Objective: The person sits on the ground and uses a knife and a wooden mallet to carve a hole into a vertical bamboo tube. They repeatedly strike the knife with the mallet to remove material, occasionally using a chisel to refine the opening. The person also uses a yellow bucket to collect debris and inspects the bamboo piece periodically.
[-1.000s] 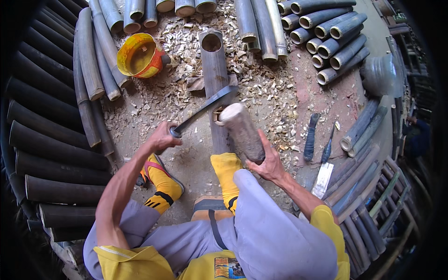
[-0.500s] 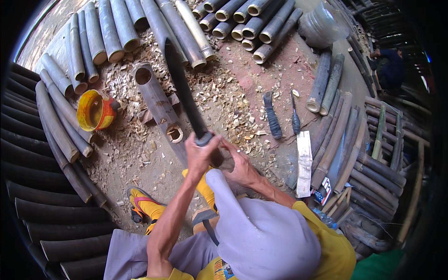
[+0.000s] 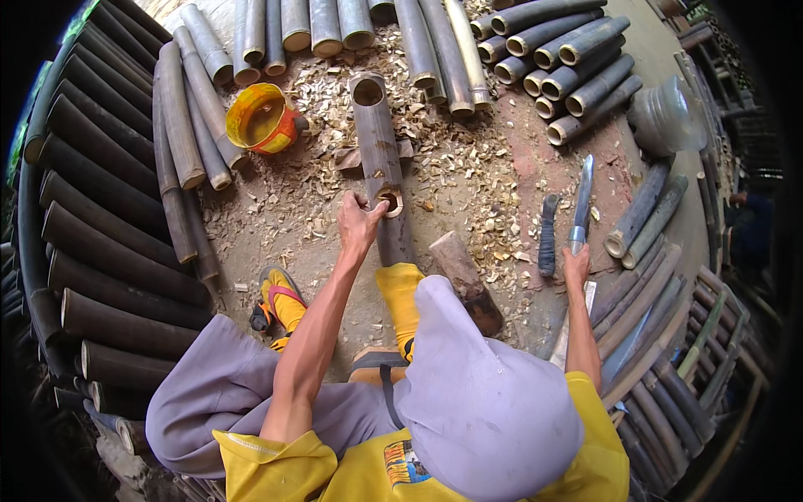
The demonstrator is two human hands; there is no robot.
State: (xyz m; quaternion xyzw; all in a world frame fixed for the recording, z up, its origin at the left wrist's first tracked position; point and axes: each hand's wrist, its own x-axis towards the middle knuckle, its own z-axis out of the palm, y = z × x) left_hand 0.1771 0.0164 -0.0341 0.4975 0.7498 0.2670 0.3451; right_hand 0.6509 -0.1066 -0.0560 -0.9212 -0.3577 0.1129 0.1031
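A bamboo pole lies on the ground in front of me, with a hole cut in its upper side. My left hand is at that hole, thumb and fingers pinched together at its rim; what they pinch is hidden. Off to the right, my right hand grips the handle end of a machete, whose blade points away from me. Left of the blade, a dark wrapped tool lies on the ground. A short thick piece of wood rests between my right arm and the pole.
Wood chips cover the ground around the pole. A yellow and orange bucket stands left of it. Cut bamboo poles lie at the left, in a stack at the far right, and beside my right arm. A clear plastic container stands beyond.
My hands, close together around the machete before, are now apart. The right has carried the machete to the right side; the left has moved to the hole in the pole. The view has shifted left.
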